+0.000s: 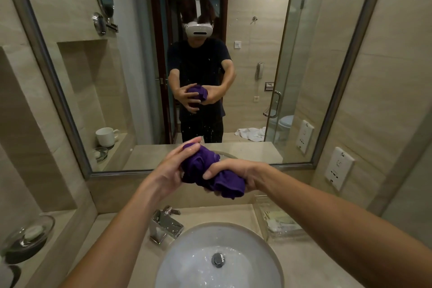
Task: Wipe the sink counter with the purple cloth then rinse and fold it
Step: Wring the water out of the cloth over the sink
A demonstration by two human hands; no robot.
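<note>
Purple and bunched into a wet-looking wad, the soft cloth (205, 172) was held in the air above the round white ceramic sink basin (219, 257), between the two hands and level with the lower edge of the wall mirror (70, 58). The left hand (174, 170) cupped the wad's left side with its fingers reaching up over the top, while the right hand (230, 170) gripped the cloth's right part, thumb curled across the front and a fold hanging below the palm. The chrome faucet (164, 223) stood behind and left of the basin, below the hands.
</note>
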